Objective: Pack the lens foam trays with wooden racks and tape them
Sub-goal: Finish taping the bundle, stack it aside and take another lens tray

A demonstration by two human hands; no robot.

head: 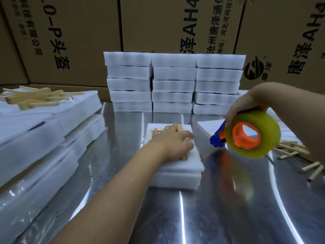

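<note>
A white foam tray (177,170) lies in the middle of the steel table with a wooden rack (180,128) on top of it. My left hand (171,141) presses flat on the rack and tray, fingers spread. To the right, my right hand (246,107) grips a tape dispenser (246,133) with a blue body, an orange hub and a yellowish tape roll. It hangs in the air just right of the tray, apart from it.
Three stacks of white foam trays (173,83) stand at the back against cardboard boxes (73,32). More foam trays (44,120) with wooden racks (35,97) on top lie at the left. Loose wooden sticks (299,155) lie at the right, by a foam sheet (209,126).
</note>
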